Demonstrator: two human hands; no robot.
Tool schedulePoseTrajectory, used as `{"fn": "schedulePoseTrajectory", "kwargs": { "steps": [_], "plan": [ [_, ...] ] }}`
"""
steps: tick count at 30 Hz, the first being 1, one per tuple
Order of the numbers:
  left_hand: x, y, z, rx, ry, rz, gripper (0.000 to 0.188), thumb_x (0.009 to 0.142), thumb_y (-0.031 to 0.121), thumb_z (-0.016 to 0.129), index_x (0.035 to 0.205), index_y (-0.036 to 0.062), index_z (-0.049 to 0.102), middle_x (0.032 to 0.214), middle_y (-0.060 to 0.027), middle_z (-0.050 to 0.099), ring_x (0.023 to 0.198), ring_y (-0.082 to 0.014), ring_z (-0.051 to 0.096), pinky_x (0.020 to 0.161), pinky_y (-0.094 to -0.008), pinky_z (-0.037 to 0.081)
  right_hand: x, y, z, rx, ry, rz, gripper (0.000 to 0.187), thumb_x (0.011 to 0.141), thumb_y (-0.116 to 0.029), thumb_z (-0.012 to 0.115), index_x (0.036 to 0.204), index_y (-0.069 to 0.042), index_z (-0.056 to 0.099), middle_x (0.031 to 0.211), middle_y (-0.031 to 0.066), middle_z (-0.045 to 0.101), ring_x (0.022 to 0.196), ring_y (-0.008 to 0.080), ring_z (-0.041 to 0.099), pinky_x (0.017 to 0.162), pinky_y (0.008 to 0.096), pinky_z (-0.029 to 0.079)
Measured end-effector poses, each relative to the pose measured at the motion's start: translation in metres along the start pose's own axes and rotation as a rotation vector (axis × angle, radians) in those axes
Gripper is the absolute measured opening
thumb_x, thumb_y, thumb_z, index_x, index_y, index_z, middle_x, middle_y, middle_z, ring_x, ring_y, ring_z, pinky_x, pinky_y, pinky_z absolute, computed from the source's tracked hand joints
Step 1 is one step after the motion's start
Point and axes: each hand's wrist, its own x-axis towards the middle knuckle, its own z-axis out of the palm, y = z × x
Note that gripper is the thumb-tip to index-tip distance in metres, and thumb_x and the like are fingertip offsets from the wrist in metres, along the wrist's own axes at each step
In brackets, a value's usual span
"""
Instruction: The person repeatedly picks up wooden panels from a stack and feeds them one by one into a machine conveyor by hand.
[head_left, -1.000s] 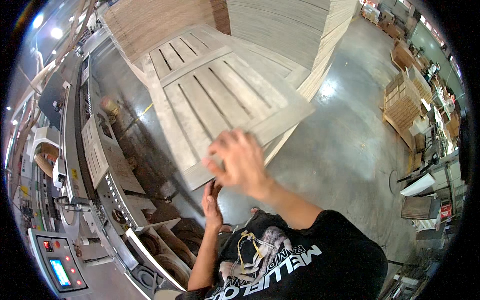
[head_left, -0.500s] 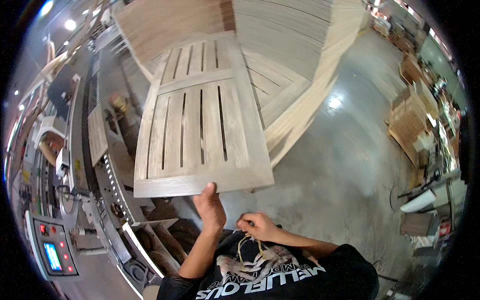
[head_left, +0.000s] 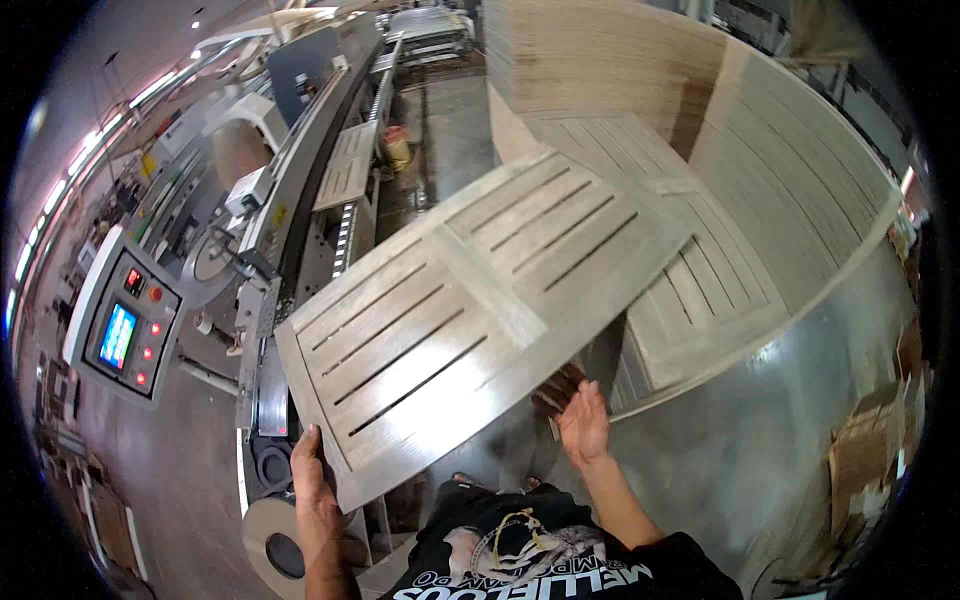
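Note:
A pale, grey-washed slatted wooden panel [head_left: 487,283] lies tilted across the middle of the view, its far end toward the upper right. It has long dark slots in two groups, with a plain crossbar between them. My left hand [head_left: 313,485] is closed on the near left corner, thumb on the face and fingers mostly hidden behind. By the long near-right edge, my right hand [head_left: 583,425] is open, with fingers stretched out and palm turned toward the panel. Whether its fingertips touch the underside cannot be made out.
Behind the panel, a pile of similar slatted panels [head_left: 725,285] stands beside a tall curved-looking wooden stack [head_left: 800,150]. A long machine with a roller edge [head_left: 345,240] runs along the left, with a control box [head_left: 125,320] on an arm. Cardboard [head_left: 865,460] lies at the far right.
The panel has turned clockwise and come nearer. My left hand has moved left to its corner. My right hand has left my shirt front and opened beside the panel's edge.

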Motion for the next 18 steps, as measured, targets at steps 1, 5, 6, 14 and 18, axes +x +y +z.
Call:
{"fn": "schedulePoseTrajectory", "kwargs": {
  "steps": [1,5,6,14,18],
  "plan": [
    [0.001,-0.005,-0.015,-0.009,0.049,0.0,0.042,0.103,0.032,0.051,0.126,-0.0026,0.06,0.113,-0.0137,0.069,0.097,-0.0252,0.067,0.088,-0.0371,0.052,0.012,0.001,0.013,0.126,0.047,-0.032,0.067,0.103,-0.052,0.044,0.148,-0.002,0.036,0.145,0.0155,0.048,0.131,0.0283,0.049,0.111,0.0452,0.039],
    [0.022,-0.059,-0.103,0.324,0.14,0.198,0.045,0.102,0.042,0.057,0.102,-0.0015,0.068,0.097,-0.0091,0.07,0.087,-0.016,0.062,0.083,-0.0327,0.049,0.04,0.002,0.076,0.267,-0.01,-0.077,0.073,0.103,-0.053,0.044,0.153,-0.003,0.027,0.155,0.0122,0.036,0.142,0.0285,0.035,0.119,0.0458,0.025],
    [0.021,-0.066,-0.107,0.387,0.191,0.18,0.048,0.101,0.044,0.058,0.1,-0.0039,0.066,0.093,-0.009,0.069,0.084,-0.0159,0.058,0.078,-0.0336,0.048,0.043,0.01,0.087,0.257,0.037,-0.082,0.075,0.103,-0.053,0.045,0.154,-0.003,0.026,0.154,0.0116,0.036,0.142,0.0288,0.035,0.119,0.0455,0.025],
    [0.032,-0.217,-0.242,0.552,0.619,0.282,0.055,0.101,0.044,0.057,0.097,-0.0107,0.056,0.09,-0.018,0.063,0.083,-0.0238,0.056,0.081,-0.0382,0.047,0.071,0.137,0.119,0.26,0.074,0.498,0.078,0.098,-0.063,0.043,0.152,-0.007,0.036,0.153,0.0119,0.043,0.139,0.0322,0.041,0.117,0.0473,0.029],
    [0.003,-0.235,-0.275,0.36,0.672,0.278,0.067,0.1,0.049,0.056,0.114,-0.0174,0.055,0.109,-0.0276,0.064,0.098,-0.0317,0.061,0.094,-0.0396,0.046,0.083,0.219,0.116,0.244,0.087,0.732,0.078,0.098,-0.066,0.041,0.151,-0.009,0.038,0.151,0.0108,0.045,0.138,0.0316,0.042,0.117,0.0477,0.029]
  ]
}}
